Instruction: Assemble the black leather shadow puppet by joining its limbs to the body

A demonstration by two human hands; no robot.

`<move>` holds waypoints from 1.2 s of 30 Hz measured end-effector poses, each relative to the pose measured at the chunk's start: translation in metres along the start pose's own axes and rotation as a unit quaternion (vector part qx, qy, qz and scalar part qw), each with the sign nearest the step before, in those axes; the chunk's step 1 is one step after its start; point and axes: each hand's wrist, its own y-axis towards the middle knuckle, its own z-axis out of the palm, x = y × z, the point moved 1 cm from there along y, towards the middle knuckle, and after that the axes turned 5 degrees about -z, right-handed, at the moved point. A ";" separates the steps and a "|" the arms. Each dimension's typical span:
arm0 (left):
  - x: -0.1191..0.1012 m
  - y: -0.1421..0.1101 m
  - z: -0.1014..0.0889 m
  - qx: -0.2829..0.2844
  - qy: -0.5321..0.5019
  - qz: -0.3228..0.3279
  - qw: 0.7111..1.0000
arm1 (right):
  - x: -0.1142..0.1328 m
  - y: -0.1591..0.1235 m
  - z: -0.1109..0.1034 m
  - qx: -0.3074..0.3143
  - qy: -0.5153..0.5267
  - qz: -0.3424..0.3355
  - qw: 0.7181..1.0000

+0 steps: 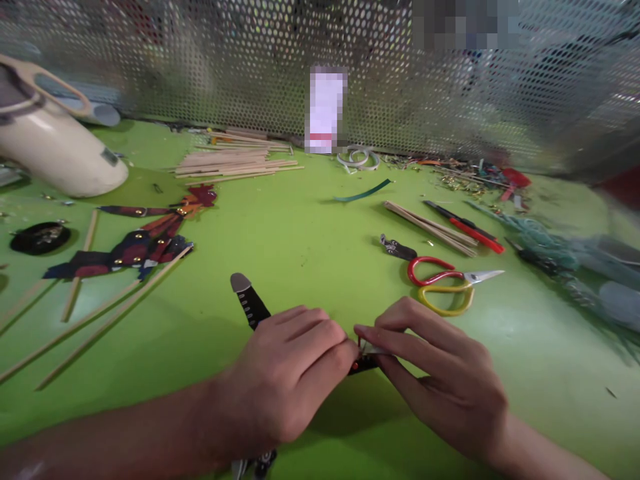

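Green covered the table (pixel 300 230) beneath both hands, its bare surface running out beyond the grip to a perforated metal screen (pixel 200 73). The left hand (pixel 295 373) and the right hand (pixel 450 380) met nearly fingertip to fingertip, palms down. Far beyond the grip to the left stood a cream vessel (pixel 60 147) with a looped handle. Nearer on that side lay a flat jointed figure (pixel 127 253) in dark blue and red, dotted with gold studs. A heap of wooden sticks (pixel 230 163) rested farther out, past the left hand, and a blue-green tangle (pixel 540 237) lay off to the right of the grip. Just beyond the right hand's knuckles were scissors (pixel 469 277) with one red and one yellow handle; past them came a bundle of thin sticks (pixel 430 228) and a red-and-black cutter (pixel 465 227).

A black strip (pixel 253 305) with a grey tip jutted from under the left hand, away from the fingertips. Right at the meeting point, between the two hands, sat a black piece (pixel 367 363); whether it joined the strip was hidden. The left fingers were curled closed on its near end, while the right thumb and fingers pinched a pale sliver (pixel 373 349) just above it. Smallest of all, a red dot (pixel 355 365) showed on the black piece, beside the left fingertips.
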 end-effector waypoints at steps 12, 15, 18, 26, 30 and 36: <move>-0.003 0.001 -0.004 -0.018 0.013 0.051 0.998 | 0.003 0.002 0.001 -0.017 0.022 0.022 0.999; -0.004 0.000 -0.004 -0.027 0.027 0.087 0.995 | -0.001 0.000 0.003 -0.010 0.106 0.085 0.991; -0.004 -0.001 -0.003 -0.034 0.024 0.086 0.995 | -0.002 0.001 0.002 -0.006 0.127 0.086 0.988; -0.008 0.001 -0.005 -0.049 0.042 0.094 0.994 | 0.006 0.002 -0.005 -0.020 0.020 -0.004 1.000; -0.007 0.000 -0.007 -0.040 0.039 0.103 0.993 | 0.007 -0.001 -0.006 -0.028 0.011 -0.014 0.999; -0.007 -0.004 -0.002 -0.057 0.016 0.081 0.995 | 0.007 -0.004 -0.006 -0.033 0.010 -0.013 0.999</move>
